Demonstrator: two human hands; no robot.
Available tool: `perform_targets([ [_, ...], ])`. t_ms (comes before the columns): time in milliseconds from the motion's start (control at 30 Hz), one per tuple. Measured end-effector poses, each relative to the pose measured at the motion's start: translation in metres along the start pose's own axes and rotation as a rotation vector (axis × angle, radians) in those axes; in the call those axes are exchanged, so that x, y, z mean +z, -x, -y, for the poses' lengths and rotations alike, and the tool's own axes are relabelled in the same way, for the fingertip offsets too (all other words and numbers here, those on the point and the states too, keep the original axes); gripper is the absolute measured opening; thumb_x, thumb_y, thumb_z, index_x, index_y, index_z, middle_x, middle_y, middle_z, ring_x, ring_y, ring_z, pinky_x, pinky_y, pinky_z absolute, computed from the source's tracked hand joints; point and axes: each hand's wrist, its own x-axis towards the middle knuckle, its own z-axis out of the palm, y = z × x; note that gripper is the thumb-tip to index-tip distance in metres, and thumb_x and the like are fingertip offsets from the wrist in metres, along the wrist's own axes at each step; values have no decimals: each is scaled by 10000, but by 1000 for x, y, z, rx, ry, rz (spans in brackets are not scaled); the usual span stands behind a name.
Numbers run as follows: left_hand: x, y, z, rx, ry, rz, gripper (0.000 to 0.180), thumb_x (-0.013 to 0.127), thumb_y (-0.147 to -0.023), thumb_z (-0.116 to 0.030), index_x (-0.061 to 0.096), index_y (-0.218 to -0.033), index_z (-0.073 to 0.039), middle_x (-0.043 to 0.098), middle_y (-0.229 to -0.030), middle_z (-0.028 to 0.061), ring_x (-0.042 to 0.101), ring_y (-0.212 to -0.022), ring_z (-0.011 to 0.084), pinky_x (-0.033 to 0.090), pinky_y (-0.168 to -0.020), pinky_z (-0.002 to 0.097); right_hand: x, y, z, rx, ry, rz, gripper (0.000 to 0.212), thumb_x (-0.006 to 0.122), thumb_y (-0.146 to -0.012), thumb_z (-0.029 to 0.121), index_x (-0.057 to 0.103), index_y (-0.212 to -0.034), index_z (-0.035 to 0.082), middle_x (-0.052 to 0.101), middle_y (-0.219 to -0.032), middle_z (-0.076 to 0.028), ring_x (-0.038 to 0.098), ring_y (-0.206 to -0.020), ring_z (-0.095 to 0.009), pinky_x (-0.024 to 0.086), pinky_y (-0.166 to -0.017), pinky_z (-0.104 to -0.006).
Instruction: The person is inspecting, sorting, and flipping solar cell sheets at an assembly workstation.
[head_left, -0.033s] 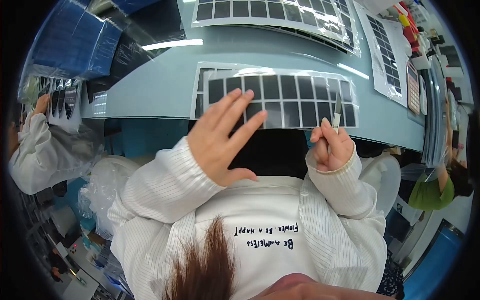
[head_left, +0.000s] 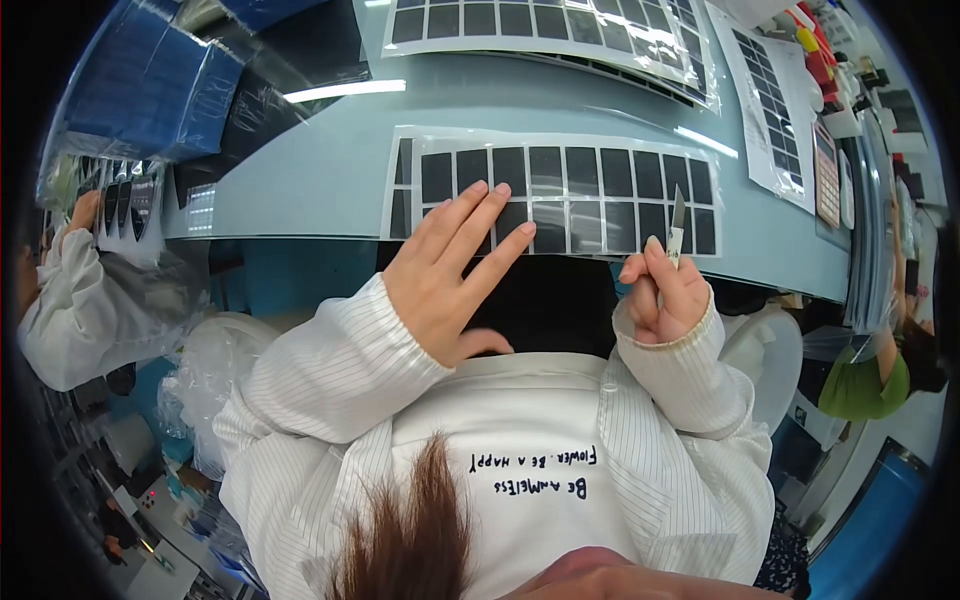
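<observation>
A clear-edged sheet with two rows of black rectangles (head_left: 584, 228) lies at the near edge of the table, on top of another similar sheet (head_left: 402, 210) that shows at its left. My left hand (head_left: 440, 265) rests with its fingertips on the upper sheet's left half, fingers spread and thumb out toward me. In my right hand (head_left: 668, 297) is a small knife (head_left: 677, 225), its pointed blade directed away from me over the sheet's right end. The knife's pale handle is mostly hidden in my fingers.
More sheets of black rectangles (head_left: 550, 22) are stacked farther back. On the right lie another sheet (head_left: 770, 100), a calculator (head_left: 826, 175) and a pile of folders (head_left: 868, 230). A blue plastic-wrapped box (head_left: 140, 80) stands at the left. Co-workers' arms show on both sides.
The upper sheet has shifted slightly right and lines up more closely with the sheet beneath. My left hand has moved slightly right with it. My right hand and the knife have barely moved.
</observation>
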Motion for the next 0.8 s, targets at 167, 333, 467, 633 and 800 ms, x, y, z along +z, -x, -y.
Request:
perform_targets([
  [167, -2, -8, 25, 104, -253, -56, 573, 696, -691, -101, 479, -1218, -33, 452, -1236, 227, 473, -1126, 349, 406, -923, 421, -14, 11, 9, 61, 127, 169, 331, 428, -945, 226, 592, -811, -29, 453, -439, -32, 240, -325, -54, 189, -340, -217],
  [333, -10, -7, 42, 183, -423, -77, 469, 687, -713, -112, 544, -1153, -29, 538, -1137, 214, 543, -1042, 342, 477, -835, 409, -33, 28, 14, -193, 521, 173, 317, 449, -938, 244, 630, -831, 5, 603, -590, -59, 348, -408, -23, 253, -418, -182],
  [467, -15, -7, 38, 229, -413, -124, 514, 750, -589, -91, 601, -1078, -41, 573, -1094, 185, 583, -989, 313, 516, -787, 359, -31, 6, 24, -1031, 985, 36, 101, 545, -828, 29, 617, -807, -38, 631, -817, -110, 552, -632, -142, 429, -573, -222],
  [633, -25, -16, 39, 368, -499, -199, 334, 651, -744, -159, 610, -1035, 0, 615, -983, 199, 609, -928, 320, 522, -758, 371, -11, 7, 20, -983, 1199, 122, 373, 640, -699, -50, 592, -1067, -13, 528, -1004, -136, 571, -650, -177, 457, -580, -225],
  [800, -36, -24, 36, 431, -442, -248, 291, 682, -711, -162, 641, -954, -7, 646, -885, 157, 640, -837, 294, 536, -706, 336, 5, -13, 31, -1290, 1406, 178, 450, 725, -655, 108, 596, -1071, -8, 555, -974, -124, 551, -552, -166, 452, -464, -258],
])
